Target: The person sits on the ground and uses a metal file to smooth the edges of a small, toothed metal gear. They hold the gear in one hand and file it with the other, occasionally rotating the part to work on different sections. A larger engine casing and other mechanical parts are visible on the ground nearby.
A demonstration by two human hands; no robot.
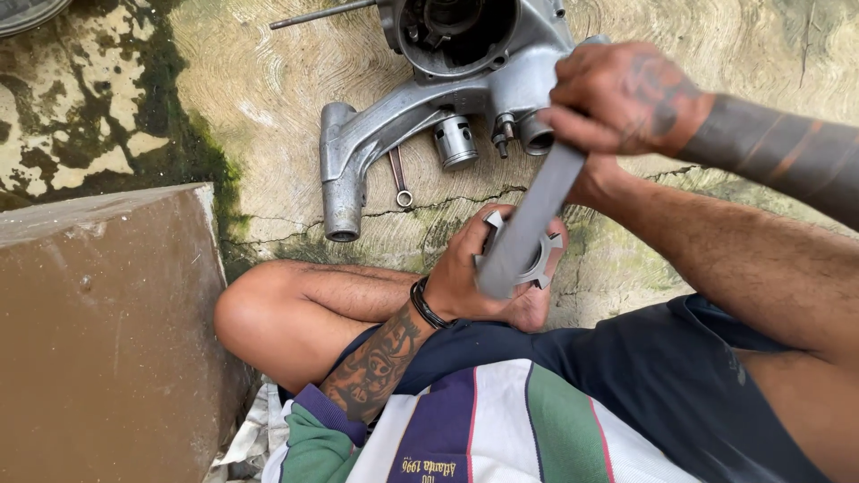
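The head view looks down at a person who sits on the ground with knees bent. The left hand [474, 268] is curled tight around a round metal part [528, 255] with short teeth on its rim. It holds the part just above the lap, near the middle of the view. The right hand [622, 98] is higher and farther off, to the right. Its fingers are shut tight on the top of a flat grey bar [532, 224]. The bar slants down to the left, and its low end lies across the round part.

Far from the person, a big grey engine case [429, 89] lies on the ground. A small piston [455, 141] lies just beside it, and a thin spanner [399, 179] lies near the piston. A brown block [107, 331] stands at the left.
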